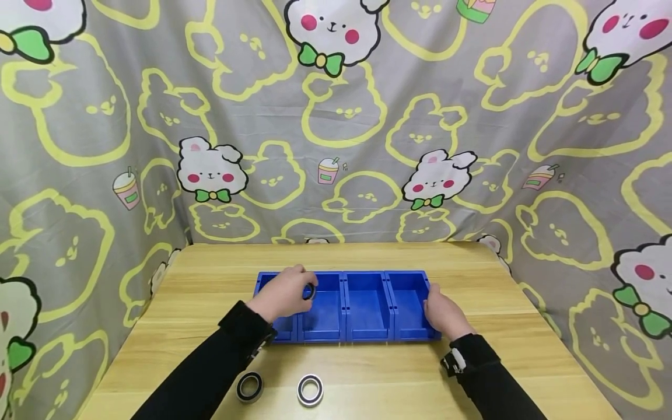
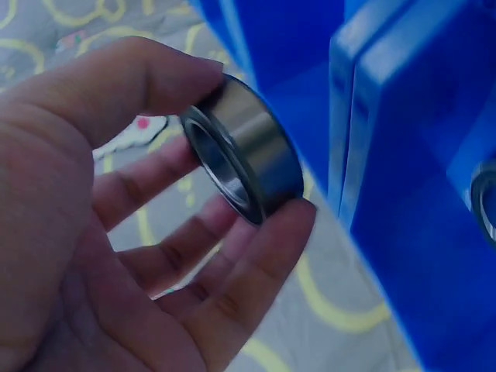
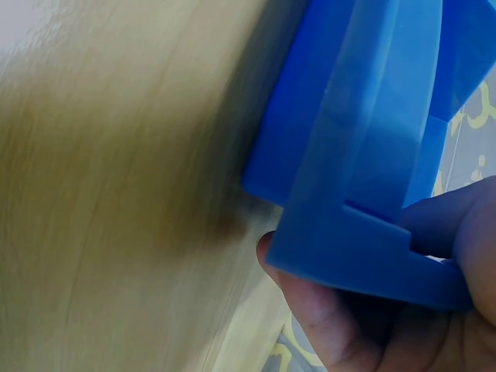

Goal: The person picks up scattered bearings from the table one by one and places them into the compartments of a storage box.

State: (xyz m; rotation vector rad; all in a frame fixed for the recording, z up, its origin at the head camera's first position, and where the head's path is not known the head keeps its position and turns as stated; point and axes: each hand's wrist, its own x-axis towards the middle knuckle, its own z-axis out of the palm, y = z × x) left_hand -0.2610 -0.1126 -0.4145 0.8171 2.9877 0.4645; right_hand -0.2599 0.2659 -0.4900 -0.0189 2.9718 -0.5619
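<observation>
My left hand [image 1: 283, 294] pinches a ball bearing [image 2: 260, 143] between thumb and fingertips, above the left part of a row of blue plastic bins [image 1: 368, 318]. The bearing has a shiny metal outer ring and a dark side face, and is tilted. At the right end of the row, my right hand [image 1: 446, 312] grips the end bin's side wall [image 3: 333, 178], thumb and fingers on either side of it. Part of another bearing [image 2: 478, 194] shows inside a bin at the edge of the left wrist view. My left hand hides much of the leftmost bin in the head view.
Two more bearings, a left one [image 1: 240, 387] and a right one [image 1: 301, 391], lie flat on the wooden table [image 1: 378, 379] in front of the bins. A grey patterned cloth [image 1: 362, 157] hangs behind the table and along both sides.
</observation>
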